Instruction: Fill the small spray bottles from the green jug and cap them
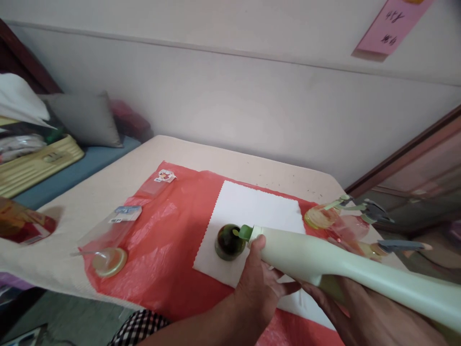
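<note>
A pale green jug (306,250) with a long handle is tipped almost level, its green spout (245,232) at the rim of a round glass jar (229,242). Dark contents show inside the jar; I cannot make out a stream of liquid. My left hand (257,283) grips the jug near its neck, thumb on the side and fingers beneath. Farther back, my right hand (370,312) is closed under the handle, partly hidden by it. The jar stands on a white cloth with zigzag edges (255,202), over a red plastic sheet (180,230).
Several glass containers with clamp lids (349,226) stand at the table's right. A round lid (109,262) and clear plastic packets (124,216) lie on the left. A red and yellow package (27,223) sits at the left edge. A wall (234,101) rises behind the table.
</note>
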The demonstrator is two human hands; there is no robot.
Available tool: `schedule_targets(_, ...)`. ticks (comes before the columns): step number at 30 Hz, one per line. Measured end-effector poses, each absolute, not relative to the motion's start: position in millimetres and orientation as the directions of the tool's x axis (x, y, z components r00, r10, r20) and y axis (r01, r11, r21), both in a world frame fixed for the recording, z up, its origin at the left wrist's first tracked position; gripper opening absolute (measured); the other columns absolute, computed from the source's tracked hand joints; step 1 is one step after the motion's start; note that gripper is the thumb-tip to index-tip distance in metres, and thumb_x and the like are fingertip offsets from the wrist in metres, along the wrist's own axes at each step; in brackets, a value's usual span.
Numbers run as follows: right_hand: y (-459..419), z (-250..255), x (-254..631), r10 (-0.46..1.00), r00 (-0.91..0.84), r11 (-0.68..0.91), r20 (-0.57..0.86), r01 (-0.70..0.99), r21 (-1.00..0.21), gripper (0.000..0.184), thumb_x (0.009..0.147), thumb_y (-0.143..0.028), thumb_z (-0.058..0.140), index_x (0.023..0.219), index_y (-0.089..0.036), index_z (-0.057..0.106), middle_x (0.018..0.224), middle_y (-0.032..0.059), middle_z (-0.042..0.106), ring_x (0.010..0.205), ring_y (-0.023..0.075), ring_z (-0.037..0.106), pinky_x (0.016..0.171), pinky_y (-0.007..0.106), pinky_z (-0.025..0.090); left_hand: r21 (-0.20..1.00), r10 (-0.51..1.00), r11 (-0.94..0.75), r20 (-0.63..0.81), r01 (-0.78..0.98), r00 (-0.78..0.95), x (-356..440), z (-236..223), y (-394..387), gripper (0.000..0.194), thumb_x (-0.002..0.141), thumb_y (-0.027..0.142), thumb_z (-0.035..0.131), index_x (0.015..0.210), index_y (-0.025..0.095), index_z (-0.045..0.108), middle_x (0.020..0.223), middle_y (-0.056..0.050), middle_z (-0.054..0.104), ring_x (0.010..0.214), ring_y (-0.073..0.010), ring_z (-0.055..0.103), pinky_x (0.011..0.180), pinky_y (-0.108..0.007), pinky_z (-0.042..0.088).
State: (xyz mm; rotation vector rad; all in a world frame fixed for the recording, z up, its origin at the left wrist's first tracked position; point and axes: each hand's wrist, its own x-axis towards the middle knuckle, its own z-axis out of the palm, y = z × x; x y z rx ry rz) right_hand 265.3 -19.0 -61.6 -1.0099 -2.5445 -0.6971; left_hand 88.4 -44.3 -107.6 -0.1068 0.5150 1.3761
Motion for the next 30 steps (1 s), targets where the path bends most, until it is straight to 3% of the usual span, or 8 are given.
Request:
schedule_targets(3,-16.9,-54.4,255.6,0.493,-0.743,0.61,0.453,0.666,0.429,0.051,0.102,-0.051,0.037,0.131,-0.015,0.058,0.113,0.0217,0.071,0.095,0.0435,0.07,0.079,0.057,0.056,0.218,0.913,0.198,-0.397,-0.956,0.099,88.4,-106.9,-44.4,0.088,0.074,0.066,0.068,0.143,0.015,0.05,0.148,-0.02,0.056,0.13,-0.0385,0.054,0.072,-0.037,0.05)
schedule_targets(12,-17.0,-53.4,253.9,0.533,-0.716,0.621,0.451,0.693,0.366,0.053,0.1,-0.053,0.041,0.136,-0.017,0.054,0.123,0.0228,0.067,0.114,0.048,0.065,0.09,0.063,0.054,0.203,0.93,0.186,-0.351,-0.961,0.105,89.3,-108.5,-45.3,0.092,0.074,0.067,0.071,0.144,0.012,0.05,0.148,-0.022,0.057,0.13,-0.0397,0.055,0.076,-0.039,0.052)
schedule_targets(18,-18.5,-51.0,249.1,0.507,-0.726,0.619,0.465,0.682,0.39,0.05,0.099,-0.048,0.043,0.132,-0.015,0.058,0.116,0.0232,0.071,0.101,0.0477,0.07,0.082,0.061,0.056,0.184,0.945,0.178,-0.307,-0.967,0.116,89.6,-110.0,-45.6,0.088,0.074,0.068,0.07,0.142,0.013,0.053,0.147,-0.021,0.058,0.134,-0.0408,0.053,0.089,-0.046,0.054)
schedule_targets(22,-19.1,-53.4,252.1,0.497,-0.732,0.612,0.466,0.677,0.41,0.048,0.099,-0.043,0.043,0.135,-0.015,0.056,0.119,0.0227,0.07,0.099,0.0457,0.07,0.082,0.059,0.055,0.192,0.943,0.18,-0.314,-0.965,0.114,89.4,-110.6,-45.2,0.085,0.078,0.068,0.066,0.142,0.014,0.053,0.145,-0.02,0.059,0.132,-0.0398,0.054,0.089,-0.047,0.054)
schedule_targets(25,-19.2,-55.3,254.0,0.454,-0.745,0.615,0.489,0.659,0.433,0.048,0.1,-0.045,0.041,0.136,-0.016,0.053,0.109,0.0195,0.073,0.092,0.042,0.07,0.081,0.056,0.054,0.2,0.945,0.178,-0.309,-0.964,0.111,89.1,-110.8,-44.6,0.086,0.078,0.068,0.064,0.143,0.013,0.053,0.143,-0.02,0.06,0.13,-0.0397,0.055,0.087,-0.046,0.054)
schedule_targets(28,-19.9,-53.5,250.5,0.432,-0.76,0.627,0.485,0.64,0.445,0.047,0.101,-0.042,0.039,0.14,-0.017,0.05,0.112,0.0187,0.073,0.097,0.0414,0.069,0.086,0.057,0.053,0.193,0.944,0.179,-0.31,-0.965,0.113,89.1,-110.8,-44.2,0.086,0.079,0.069,0.063,0.144,0.014,0.052,0.144,-0.02,0.06,0.13,-0.0392,0.055,0.084,-0.044,0.054)
schedule_targets(30,-20.6,-50.9,245.9,0.453,-0.75,0.619,0.483,0.654,0.435,0.053,0.102,-0.043,0.037,0.143,-0.012,0.048,0.122,0.0242,0.069,0.105,0.0454,0.067,0.088,0.061,0.053,0.19,0.946,0.177,-0.303,-0.966,0.114,89.0,-110.4,-43.9,0.084,0.081,0.069,0.06,0.145,0.015,0.052,0.146,-0.019,0.059,0.131,-0.0388,0.055,0.08,-0.042,0.054)
